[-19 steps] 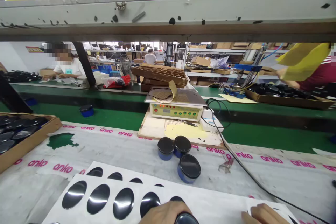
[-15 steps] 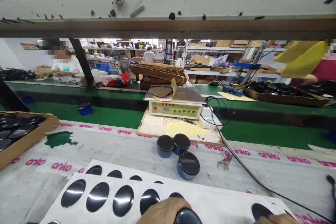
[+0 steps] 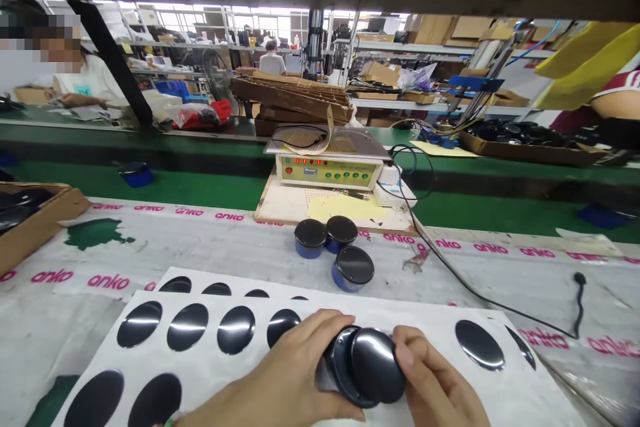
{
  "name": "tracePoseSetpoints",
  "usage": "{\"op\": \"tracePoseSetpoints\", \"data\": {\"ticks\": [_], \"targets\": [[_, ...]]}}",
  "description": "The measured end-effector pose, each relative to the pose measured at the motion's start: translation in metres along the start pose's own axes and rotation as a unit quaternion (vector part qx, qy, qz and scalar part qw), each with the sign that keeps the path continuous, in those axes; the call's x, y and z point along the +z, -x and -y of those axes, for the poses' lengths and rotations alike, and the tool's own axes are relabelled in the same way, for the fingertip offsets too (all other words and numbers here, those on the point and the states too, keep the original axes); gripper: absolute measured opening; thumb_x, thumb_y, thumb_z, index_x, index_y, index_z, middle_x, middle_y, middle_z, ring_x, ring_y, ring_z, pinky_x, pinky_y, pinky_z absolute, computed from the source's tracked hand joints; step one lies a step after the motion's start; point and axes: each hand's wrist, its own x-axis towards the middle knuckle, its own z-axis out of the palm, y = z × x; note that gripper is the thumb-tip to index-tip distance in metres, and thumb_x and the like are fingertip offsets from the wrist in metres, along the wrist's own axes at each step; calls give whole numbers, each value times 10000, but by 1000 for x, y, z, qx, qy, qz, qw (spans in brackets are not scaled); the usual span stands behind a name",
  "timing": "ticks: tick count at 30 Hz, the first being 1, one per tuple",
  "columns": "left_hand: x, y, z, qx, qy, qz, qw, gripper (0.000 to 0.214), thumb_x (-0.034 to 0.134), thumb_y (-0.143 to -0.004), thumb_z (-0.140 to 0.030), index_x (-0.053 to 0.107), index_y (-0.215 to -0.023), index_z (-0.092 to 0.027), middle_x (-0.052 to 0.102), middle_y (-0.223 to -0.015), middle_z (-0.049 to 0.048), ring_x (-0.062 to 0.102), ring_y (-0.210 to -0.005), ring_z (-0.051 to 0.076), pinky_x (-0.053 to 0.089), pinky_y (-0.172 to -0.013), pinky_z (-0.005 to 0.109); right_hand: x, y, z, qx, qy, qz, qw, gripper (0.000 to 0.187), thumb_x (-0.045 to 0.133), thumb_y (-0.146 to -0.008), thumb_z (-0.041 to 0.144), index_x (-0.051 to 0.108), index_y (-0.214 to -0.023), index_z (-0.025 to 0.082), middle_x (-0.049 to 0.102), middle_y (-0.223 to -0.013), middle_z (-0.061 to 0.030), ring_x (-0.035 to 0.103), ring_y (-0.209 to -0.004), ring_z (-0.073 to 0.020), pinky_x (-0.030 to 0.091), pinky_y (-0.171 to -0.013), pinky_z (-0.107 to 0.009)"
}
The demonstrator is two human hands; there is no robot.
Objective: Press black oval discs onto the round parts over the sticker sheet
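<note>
My left hand (image 3: 280,383) grips a round black cap-like part (image 3: 337,363) at the bottom centre. My right hand (image 3: 440,387) presses a glossy black disc (image 3: 377,363) against the face of that part with thumb and fingers. Both hands hover over a white sheet (image 3: 425,327) that carries several glossy black oval stickers (image 3: 190,325). Just beyond the sheet stand three blue round parts with black tops (image 3: 353,267), close together.
A tester box with red and green lights (image 3: 325,170) sits on a board behind the parts, its black cable (image 3: 470,290) running right. A cardboard box of black parts (image 3: 35,220) stands at left. Beyond it runs a green conveyor (image 3: 200,187); other people work across it.
The view has tilted down. Both hands rose into view and came together, and my right hand now holds a black disc against the round part in my left hand.
</note>
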Motion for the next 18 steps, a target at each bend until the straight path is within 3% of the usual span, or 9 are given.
{"op": "tracePoseSetpoints", "data": {"ticks": [8,16,18], "targets": [[0,1,3,57,-1,-20,998,768,862,-627,-394,516,-1285,-201,592,-1267,116,552,-1194,281,454,-1041,408,8,6,-8,15,-7,-3,1000,315,606,-871,461,550,-687,212,478,-851,-22,511,-787,-163,486,-672,-218],[-2,1,0,57,-21,-16,998,793,867,-622,-372,507,-1304,-188,601,-1261,119,552,-1196,280,459,-1043,383,15,6,7,-33,117,-15,992,312,583,-890,415,546,-656,212,508,-849,-30,538,-790,-166,498,-669,-200],[-2,1,-1,54,-25,-16,998,791,861,-633,-381,498,-1311,-199,600,-1263,114,554,-1192,277,461,-1040,386,21,8,10,-45,120,-45,991,295,586,-888,398,538,-661,217,508,-856,-25,535,-818,-168,489,-715,-210]]}}
